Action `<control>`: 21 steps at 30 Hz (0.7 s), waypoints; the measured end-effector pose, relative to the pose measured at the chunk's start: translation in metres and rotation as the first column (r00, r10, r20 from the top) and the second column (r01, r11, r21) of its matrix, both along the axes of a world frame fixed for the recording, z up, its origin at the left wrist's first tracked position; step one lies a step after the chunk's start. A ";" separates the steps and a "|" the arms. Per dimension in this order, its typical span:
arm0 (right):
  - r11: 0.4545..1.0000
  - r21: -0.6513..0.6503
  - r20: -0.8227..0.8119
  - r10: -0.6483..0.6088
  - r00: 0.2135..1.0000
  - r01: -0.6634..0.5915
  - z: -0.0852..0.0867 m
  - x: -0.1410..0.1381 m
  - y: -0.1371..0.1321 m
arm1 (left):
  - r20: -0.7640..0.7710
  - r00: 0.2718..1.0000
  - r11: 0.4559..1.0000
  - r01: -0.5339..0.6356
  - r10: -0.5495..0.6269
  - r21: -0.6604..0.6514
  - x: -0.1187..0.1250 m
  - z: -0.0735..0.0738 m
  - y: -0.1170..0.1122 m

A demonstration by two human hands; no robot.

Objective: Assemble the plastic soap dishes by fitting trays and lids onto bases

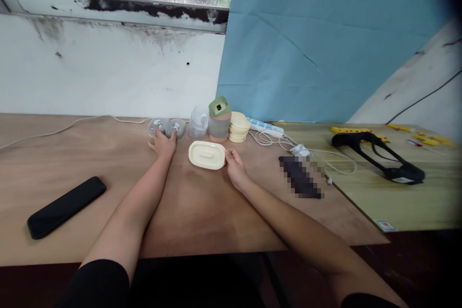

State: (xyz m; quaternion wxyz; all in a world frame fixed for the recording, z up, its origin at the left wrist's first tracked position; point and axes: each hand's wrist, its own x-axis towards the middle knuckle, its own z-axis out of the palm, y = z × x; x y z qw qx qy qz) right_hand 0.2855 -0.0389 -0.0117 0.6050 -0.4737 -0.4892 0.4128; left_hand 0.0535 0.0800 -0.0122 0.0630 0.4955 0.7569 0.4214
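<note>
My right hand [236,168] pinches the right edge of a cream oval-cornered lid [206,155] with a raised ridge in its middle, tilted towards me at the table's centre. My left hand [162,144] has its fingers apart, resting against two small clear boxes, a left box [158,124] and a right box [176,126], each with a dark print on top. Its fingertips are partly hidden at the boxes. Behind the cream lid stand a stack of clear plastic containers [198,122], a stack of cream lids [238,129] and a bottle-like container [219,127] with a green ring on top.
A black phone [67,207] lies at the left. To the right are a power strip [265,127], white cables [265,139], a blurred dark item [301,177] and a black strap headset [382,156]. Behind the table rise a white wall and a blue sheet [306,43].
</note>
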 end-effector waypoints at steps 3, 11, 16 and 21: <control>0.993 -0.118 -0.056 -0.002 0.998 -0.005 -0.001 0.003 0.003 | -0.041 0.998 0.990 0.059 -0.054 0.125 0.001 0.001 -0.022; 0.998 -0.058 0.270 0.013 0.963 0.003 -0.017 0.021 0.019 | -0.527 0.431 0.570 0.812 -0.732 -0.127 0.023 0.002 -0.095; 0.991 0.135 0.625 -0.083 0.776 -0.002 -0.019 0.034 0.024 | -0.442 0.327 0.479 0.828 -0.835 -0.293 0.028 -0.001 -0.098; 0.988 0.154 0.663 -0.092 0.743 -0.015 -0.018 0.033 0.029 | -0.468 0.354 0.518 0.806 -0.809 -0.286 0.025 0.002 -0.098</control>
